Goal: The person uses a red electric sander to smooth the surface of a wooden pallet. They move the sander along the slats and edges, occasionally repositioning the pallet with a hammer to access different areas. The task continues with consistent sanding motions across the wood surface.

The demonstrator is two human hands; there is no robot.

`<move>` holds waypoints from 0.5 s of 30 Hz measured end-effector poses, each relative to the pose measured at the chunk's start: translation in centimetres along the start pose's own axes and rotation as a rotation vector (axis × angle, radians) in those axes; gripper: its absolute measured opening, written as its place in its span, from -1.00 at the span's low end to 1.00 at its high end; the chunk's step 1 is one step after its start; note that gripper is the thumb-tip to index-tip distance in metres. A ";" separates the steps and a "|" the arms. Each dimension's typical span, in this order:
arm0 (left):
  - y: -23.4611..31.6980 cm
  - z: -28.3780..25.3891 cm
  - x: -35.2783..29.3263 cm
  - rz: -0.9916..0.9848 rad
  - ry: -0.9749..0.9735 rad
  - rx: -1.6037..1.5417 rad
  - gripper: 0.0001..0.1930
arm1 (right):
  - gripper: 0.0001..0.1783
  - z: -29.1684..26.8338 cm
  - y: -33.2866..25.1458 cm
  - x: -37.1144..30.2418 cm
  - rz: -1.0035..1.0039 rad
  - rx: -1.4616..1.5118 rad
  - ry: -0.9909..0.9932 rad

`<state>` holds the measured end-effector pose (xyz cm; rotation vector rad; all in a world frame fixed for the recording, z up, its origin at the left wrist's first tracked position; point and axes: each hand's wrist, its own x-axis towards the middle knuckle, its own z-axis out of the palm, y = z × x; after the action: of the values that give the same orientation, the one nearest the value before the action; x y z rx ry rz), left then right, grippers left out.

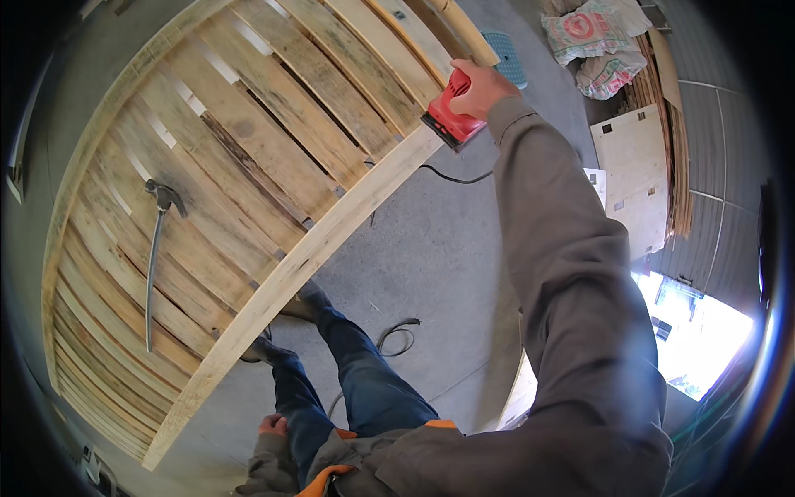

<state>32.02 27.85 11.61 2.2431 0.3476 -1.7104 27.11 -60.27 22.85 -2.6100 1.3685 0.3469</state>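
My right hand (487,89) is wrapped over the top of a red electric sander (458,114) with a black base. The sander sits on the far right end of a long pale board (310,261), which forms the near edge of a slatted wooden panel (248,141). My right arm is stretched out to it. Low at my left side hangs my left hand (273,424), its fingers curled in and nothing visible in them. A claw hammer (156,248) with a metal shaft lies across the slats, left of the middle.
A dark cord (455,176) trails from the sander. More cable (397,338) lies coiled on the grey concrete floor (422,257) by my legs. Beyond the panel's right end stands a blue-green perforated stool (505,58). Printed sacks (590,37) rest on stacked boards (662,157) at the right.
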 end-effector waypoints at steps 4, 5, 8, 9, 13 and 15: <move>0.4 0.2 0.3 -0.018 -0.002 -0.053 -0.67 | -0.13 0.5 -0.4 -0.4 0.008 -0.021 -0.007; 0.9 0.2 0.3 -0.032 -0.009 -0.044 -0.67 | -0.14 0.7 -1.0 -0.8 0.024 -0.033 -0.013; 2.4 -0.2 -0.2 -0.022 -0.013 -0.087 -0.66 | -0.13 1.1 -3.8 -3.3 -0.016 -0.029 -0.036; 2.7 -0.2 -0.4 -0.011 -0.012 -0.115 -0.66 | -0.12 1.2 -4.9 -4.6 -0.040 -0.019 -0.040; 0.3 -0.6 1.5 0.017 0.006 -0.040 -0.65 | -0.08 0.8 -9.8 -8.5 -0.069 -0.024 -0.170; -0.2 -0.8 1.7 0.017 0.003 -0.058 -0.65 | -0.08 1.3 -10.0 -8.6 -0.095 -0.009 -0.147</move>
<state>33.11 28.41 10.18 2.2017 0.3726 -1.6669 30.48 -47.52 24.47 -2.5876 1.1944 0.5199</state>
